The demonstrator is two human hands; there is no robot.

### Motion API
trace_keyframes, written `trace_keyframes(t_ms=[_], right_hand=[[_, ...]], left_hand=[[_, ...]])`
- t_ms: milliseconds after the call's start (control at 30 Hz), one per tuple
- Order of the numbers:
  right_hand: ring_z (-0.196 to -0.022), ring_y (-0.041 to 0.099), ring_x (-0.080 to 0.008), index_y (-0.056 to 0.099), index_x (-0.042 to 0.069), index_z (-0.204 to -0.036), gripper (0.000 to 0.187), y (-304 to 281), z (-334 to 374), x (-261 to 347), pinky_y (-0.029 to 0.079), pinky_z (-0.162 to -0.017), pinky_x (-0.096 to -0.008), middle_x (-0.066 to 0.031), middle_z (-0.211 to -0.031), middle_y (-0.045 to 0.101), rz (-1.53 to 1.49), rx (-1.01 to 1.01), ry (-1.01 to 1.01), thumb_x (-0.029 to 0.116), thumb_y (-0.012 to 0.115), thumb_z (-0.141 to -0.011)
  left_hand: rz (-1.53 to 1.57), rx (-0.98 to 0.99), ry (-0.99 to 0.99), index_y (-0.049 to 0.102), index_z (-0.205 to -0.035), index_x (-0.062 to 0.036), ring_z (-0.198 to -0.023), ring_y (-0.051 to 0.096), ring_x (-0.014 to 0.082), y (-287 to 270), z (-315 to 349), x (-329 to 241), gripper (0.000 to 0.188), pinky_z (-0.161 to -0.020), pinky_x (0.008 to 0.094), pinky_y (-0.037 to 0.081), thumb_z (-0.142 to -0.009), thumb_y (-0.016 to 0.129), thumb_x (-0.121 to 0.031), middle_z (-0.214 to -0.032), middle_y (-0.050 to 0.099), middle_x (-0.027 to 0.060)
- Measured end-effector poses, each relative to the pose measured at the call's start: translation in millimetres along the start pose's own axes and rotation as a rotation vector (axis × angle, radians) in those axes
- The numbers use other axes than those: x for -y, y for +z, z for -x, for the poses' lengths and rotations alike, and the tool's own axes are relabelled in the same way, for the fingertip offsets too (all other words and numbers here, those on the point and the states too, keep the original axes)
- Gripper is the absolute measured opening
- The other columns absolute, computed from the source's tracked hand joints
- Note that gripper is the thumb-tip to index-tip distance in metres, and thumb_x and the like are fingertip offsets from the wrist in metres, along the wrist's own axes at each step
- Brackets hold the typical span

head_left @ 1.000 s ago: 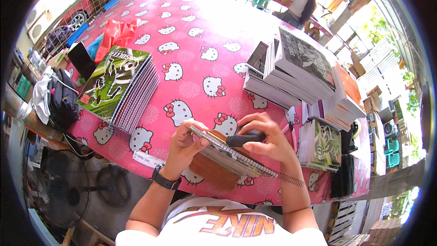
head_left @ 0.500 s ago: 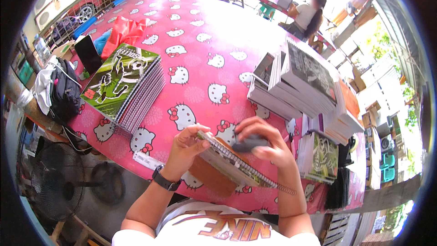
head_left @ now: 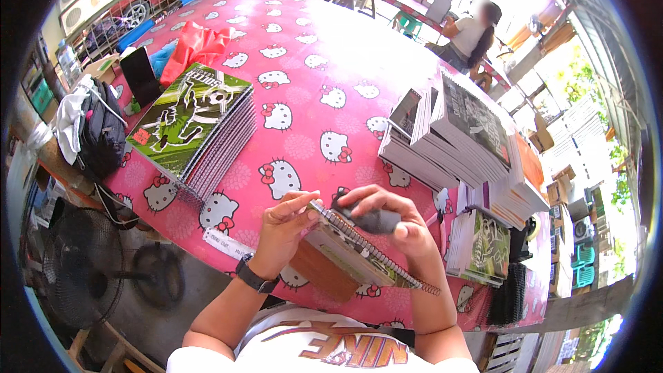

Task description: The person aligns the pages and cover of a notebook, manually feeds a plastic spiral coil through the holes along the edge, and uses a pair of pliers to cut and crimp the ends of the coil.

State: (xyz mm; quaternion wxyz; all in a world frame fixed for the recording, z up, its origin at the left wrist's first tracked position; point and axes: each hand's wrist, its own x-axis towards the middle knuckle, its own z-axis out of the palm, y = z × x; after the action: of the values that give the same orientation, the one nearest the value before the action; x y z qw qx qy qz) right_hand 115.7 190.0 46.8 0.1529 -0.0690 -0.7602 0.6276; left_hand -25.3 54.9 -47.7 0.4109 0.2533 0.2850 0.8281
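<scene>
A spiral notebook (head_left: 356, 255) is tilted on edge just in front of me, its wire coil (head_left: 366, 242) running along the upper edge. The coil's tail sticks out past the lower right end, beside my right forearm. My left hand (head_left: 290, 224) pinches the notebook's upper left corner between thumb and fingers. Over the coil, near that corner, my right hand (head_left: 397, 214) is closed around a dark grey rounded block (head_left: 376, 220), whose kind I cannot make out. A brown board (head_left: 324, 273) lies under the notebook.
Green-covered spiral notebooks (head_left: 197, 114) are stacked on the left of the pink tablecloth (head_left: 297, 141). Unbound book stacks (head_left: 469, 124) and a smaller green pile (head_left: 480, 245) stand at right. A phone (head_left: 140, 76), black bag (head_left: 100, 128) and floor fan (head_left: 83, 266) are at left.
My right hand has shifted left with the dark block, closer to the coil's upper end. My left hand keeps its pinch on the notebook's corner.
</scene>
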Motion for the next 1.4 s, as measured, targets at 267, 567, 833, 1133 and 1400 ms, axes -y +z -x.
trace_keyframes(t_ms=[267, 567, 833, 1133, 1400], right_hand=[[-0.105, 0.054, -0.0299, 0.061, 0.003, -0.108, 0.046, -39.8, 30.9, -52.2, 0.042, -0.093, -0.0412, -0.0133, -0.115, 0.059, 0.775, -0.266, 0.040, 0.033, 0.072, -0.075], [-0.072, 0.059, -0.0180, 0.059, 0.003, -0.094, 0.029, 29.2, 72.5, 67.8, 0.048, -0.060, -0.0261, -0.0077, -0.085, 0.060, 0.726, -0.435, -0.115, 0.015, 0.076, -0.075], [-0.062, 0.054, -0.0188, 0.058, 0.002, -0.082, 0.024, 19.4, 75.1, 67.0, 0.045, -0.054, -0.0281, -0.0076, -0.073, 0.057, 0.724, -0.429, -0.347, 0.015, 0.077, -0.073], [-0.063, 0.057, -0.0277, 0.059, 0.002, -0.088, 0.013, 33.9, 65.9, 73.3, 0.045, -0.055, -0.0335, -0.0111, -0.074, 0.058, 0.877, -0.481, -0.237, 0.014, 0.063, -0.085], [-0.121, 0.042, -0.0220, 0.035, 0.006, -0.139, 0.075, -16.3, 82.6, 88.0, 0.037, -0.094, -0.0378, -0.0136, -0.140, 0.040, 0.834, -0.854, -0.356, 0.053, 0.056, -0.085]], left_hand=[[-0.187, 0.111, -0.045, 0.067, -0.108, -0.0041, -0.084, 0.056, 0.0086, 12.3, -13.7, -6.8, 0.026, -0.072, 0.0217, 0.046, -0.083, 0.062, 0.002, -0.097, 0.060, 0.0008], [-0.706, 0.468, 0.414, 0.066, -0.091, -0.0020, -0.077, 0.064, 0.0166, 101.2, -5.0, -39.4, 0.018, -0.066, 0.0273, 0.050, -0.074, 0.073, -0.002, -0.083, 0.065, 0.0085], [-0.735, 0.517, 0.454, 0.064, -0.087, -0.0036, -0.077, 0.063, 0.0183, 107.1, 4.7, -38.2, 0.012, -0.065, 0.0276, 0.050, -0.078, 0.070, -0.002, -0.083, 0.063, 0.0071], [-0.702, 0.441, 0.424, 0.057, -0.098, -0.0039, -0.073, 0.061, 0.0176, 105.5, 1.1, -30.0, 0.018, -0.064, 0.0293, 0.049, -0.083, 0.066, -0.008, -0.087, 0.062, 0.0069], [-0.966, -0.182, 0.876, 0.056, -0.102, -0.0037, -0.080, 0.055, 0.0145, 31.9, -27.3, -129.6, 0.016, -0.069, 0.0272, 0.046, -0.089, 0.058, -0.011, -0.095, 0.058, 0.0054]])
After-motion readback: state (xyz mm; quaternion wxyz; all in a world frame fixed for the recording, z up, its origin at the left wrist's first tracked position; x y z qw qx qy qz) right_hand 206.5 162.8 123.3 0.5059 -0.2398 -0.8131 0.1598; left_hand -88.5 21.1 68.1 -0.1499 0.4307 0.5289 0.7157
